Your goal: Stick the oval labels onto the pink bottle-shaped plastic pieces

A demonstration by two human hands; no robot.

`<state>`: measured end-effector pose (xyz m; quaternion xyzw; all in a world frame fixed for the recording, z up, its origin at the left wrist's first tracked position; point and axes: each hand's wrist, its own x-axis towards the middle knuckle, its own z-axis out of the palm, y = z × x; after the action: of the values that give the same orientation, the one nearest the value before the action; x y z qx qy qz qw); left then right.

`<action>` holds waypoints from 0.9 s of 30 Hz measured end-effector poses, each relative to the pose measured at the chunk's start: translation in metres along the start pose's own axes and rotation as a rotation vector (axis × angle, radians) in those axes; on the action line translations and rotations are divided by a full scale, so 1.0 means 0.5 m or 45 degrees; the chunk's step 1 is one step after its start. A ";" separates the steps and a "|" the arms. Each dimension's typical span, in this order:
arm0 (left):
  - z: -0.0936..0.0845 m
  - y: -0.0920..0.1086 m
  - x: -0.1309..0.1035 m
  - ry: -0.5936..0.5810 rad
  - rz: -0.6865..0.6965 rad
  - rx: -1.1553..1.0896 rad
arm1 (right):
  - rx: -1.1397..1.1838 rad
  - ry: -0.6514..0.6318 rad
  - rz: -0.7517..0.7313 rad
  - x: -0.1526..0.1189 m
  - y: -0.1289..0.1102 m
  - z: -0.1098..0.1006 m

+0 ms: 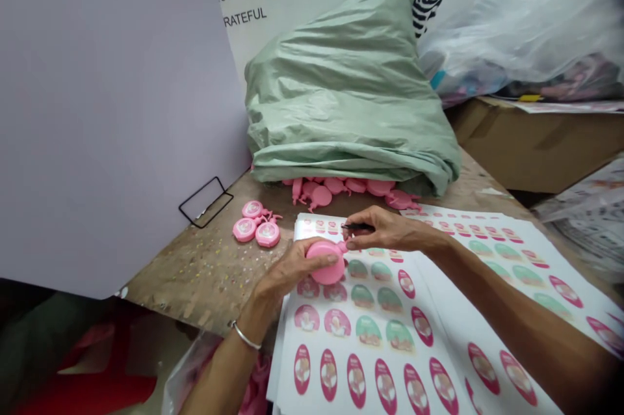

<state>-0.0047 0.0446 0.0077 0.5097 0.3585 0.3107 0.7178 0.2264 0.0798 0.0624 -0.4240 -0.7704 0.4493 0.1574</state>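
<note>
My left hand grips a round pink plastic case with a small knob at its upper right. Fingers of my right hand are closed around a thin black tool, possibly tweezers, and reach that knob. Both hands are above a stack of sticker sheets printed with pink ovals and green and pink domes. Left of the sheets lie three pink cases with labels on their faces.
A bulging green bag stands behind, with several plain pink pieces spilling from under it. More sticker sheets lie at right. A black wire frame leans by the pale panel. A cardboard box sits at back right.
</note>
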 end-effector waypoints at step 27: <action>-0.073 -0.075 0.030 0.593 0.054 -0.333 | -0.850 0.983 0.093 0.097 0.114 0.239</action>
<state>-0.0238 0.0648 -0.0392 0.3347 0.4602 0.4782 0.6690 0.1523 0.0652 -0.0569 -0.6130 -0.7422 -0.0055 0.2707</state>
